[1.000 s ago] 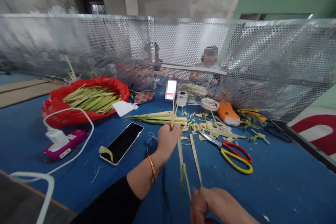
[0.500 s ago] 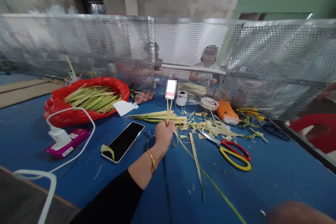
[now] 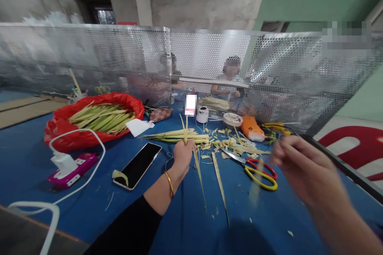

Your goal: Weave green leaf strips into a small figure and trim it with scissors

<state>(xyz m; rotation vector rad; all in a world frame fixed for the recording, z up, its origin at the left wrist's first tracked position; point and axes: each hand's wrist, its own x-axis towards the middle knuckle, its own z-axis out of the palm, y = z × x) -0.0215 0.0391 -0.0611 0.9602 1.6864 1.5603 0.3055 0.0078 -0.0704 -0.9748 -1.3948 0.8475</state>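
My left hand (image 3: 183,155) is closed around a few narrow pale-green leaf strips (image 3: 186,129). Their ends stick up above the fist, and one tapering strip (image 3: 199,173) hangs below it. At the right, my right hand (image 3: 306,171) is raised over the table with its fingers curled and smeared by motion. A blurred pale strip (image 3: 256,183) shows below and left of those fingers; whether they hold it I cannot tell. Scissors (image 3: 261,173) with one red and one yellow handle lie just left of my right hand. A flat leaf strip (image 3: 220,183) lies between the hands.
A red plastic bag (image 3: 56,127) full of leaves stands at the left. Nearby are a phone (image 3: 139,165), a purple power strip (image 3: 73,171) and its white cable. Leaf scraps (image 3: 236,145), a thread spool (image 3: 202,114) and an orange packet (image 3: 253,128) lie before a perforated metal screen (image 3: 119,59).
My right hand has risen from the bottom right corner. The long strip that ran from my left fist toward that corner is no longer stretched there. The view has shifted slightly.
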